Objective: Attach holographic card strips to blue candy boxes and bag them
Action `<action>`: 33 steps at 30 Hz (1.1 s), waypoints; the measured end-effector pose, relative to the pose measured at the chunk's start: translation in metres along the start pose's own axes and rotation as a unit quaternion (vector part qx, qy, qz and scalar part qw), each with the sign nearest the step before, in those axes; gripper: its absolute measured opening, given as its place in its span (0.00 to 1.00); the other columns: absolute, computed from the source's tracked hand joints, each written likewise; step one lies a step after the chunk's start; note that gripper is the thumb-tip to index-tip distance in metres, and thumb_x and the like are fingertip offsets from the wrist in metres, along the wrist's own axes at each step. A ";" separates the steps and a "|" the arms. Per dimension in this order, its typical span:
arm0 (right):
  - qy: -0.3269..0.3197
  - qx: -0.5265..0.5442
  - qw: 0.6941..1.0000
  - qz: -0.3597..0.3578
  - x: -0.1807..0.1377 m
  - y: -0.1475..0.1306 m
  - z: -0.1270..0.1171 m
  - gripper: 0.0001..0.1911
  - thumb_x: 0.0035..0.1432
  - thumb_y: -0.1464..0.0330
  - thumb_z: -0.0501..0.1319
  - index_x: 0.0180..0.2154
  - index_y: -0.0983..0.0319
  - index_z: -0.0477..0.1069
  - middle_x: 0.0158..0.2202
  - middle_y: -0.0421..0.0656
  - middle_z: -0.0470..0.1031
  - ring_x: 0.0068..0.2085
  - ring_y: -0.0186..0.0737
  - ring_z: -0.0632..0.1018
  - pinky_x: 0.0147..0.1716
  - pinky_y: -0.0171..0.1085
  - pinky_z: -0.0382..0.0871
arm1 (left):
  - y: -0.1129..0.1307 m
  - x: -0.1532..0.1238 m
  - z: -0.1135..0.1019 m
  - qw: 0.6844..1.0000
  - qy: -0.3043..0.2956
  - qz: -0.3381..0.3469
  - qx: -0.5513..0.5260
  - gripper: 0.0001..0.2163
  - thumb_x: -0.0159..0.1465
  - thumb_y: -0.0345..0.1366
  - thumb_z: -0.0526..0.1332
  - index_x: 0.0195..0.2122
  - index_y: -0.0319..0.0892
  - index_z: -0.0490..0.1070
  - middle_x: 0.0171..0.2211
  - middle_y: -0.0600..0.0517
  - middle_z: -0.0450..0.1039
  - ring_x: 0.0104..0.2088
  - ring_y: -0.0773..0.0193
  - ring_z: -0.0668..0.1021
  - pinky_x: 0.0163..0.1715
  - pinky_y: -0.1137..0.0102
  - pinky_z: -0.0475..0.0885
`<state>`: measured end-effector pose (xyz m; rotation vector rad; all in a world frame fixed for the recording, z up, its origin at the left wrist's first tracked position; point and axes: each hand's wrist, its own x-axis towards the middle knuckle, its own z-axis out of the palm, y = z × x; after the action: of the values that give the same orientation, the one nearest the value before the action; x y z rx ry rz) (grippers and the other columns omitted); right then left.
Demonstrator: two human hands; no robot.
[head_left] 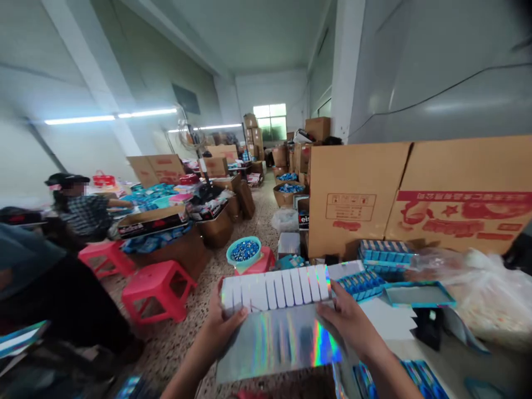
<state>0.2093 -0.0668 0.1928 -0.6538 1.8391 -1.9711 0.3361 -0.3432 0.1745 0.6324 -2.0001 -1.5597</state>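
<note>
In the head view, a row of white packs (286,288) with a shiny silver panel (278,341) along its near side is held up beside the worktable (459,363). Its ends are gripped by the left hand (224,321) and right hand (351,318), thumbs in front. Blue packs (361,285) are seen just beyond the right hand.

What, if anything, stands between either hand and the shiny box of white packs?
Nothing visible: the left hand and right hand hold the shiny box directly, at opposite ends.
</note>
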 end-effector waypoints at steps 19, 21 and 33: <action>-0.036 -0.184 0.978 -0.091 -0.003 -0.016 -0.036 0.26 0.58 0.63 0.65 0.59 0.54 0.70 0.56 0.46 0.75 0.50 0.43 0.78 0.48 0.39 0.73 | 0.046 0.012 -0.014 0.983 -0.144 0.050 0.105 0.21 0.59 0.48 0.65 0.51 0.44 0.77 0.50 0.45 0.79 0.45 0.53 0.80 0.43 0.62 0.77; -0.037 -0.205 0.975 -0.072 -0.007 -0.026 -0.035 0.31 0.58 0.65 0.65 0.63 0.55 0.65 0.52 0.46 0.78 0.45 0.41 0.79 0.44 0.39 0.75 | 0.050 0.009 -0.019 0.981 -0.164 0.053 0.085 0.26 0.55 0.47 0.68 0.55 0.45 0.75 0.55 0.44 0.76 0.49 0.50 0.80 0.46 0.60 0.77; 0.033 -0.310 0.932 -0.186 -0.002 -0.036 -0.027 0.13 0.58 0.69 0.65 0.45 0.54 0.80 0.32 0.43 0.74 0.35 0.40 0.76 0.33 0.37 0.73 | 0.046 0.013 -0.030 0.951 -0.179 0.095 0.235 0.25 0.51 0.54 0.69 0.48 0.49 0.79 0.49 0.49 0.80 0.46 0.48 0.82 0.46 0.59 0.78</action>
<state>0.1972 -0.0407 0.2276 -1.2051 2.5577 -1.5949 0.3435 -0.3629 0.2268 0.3215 -2.6557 -1.1456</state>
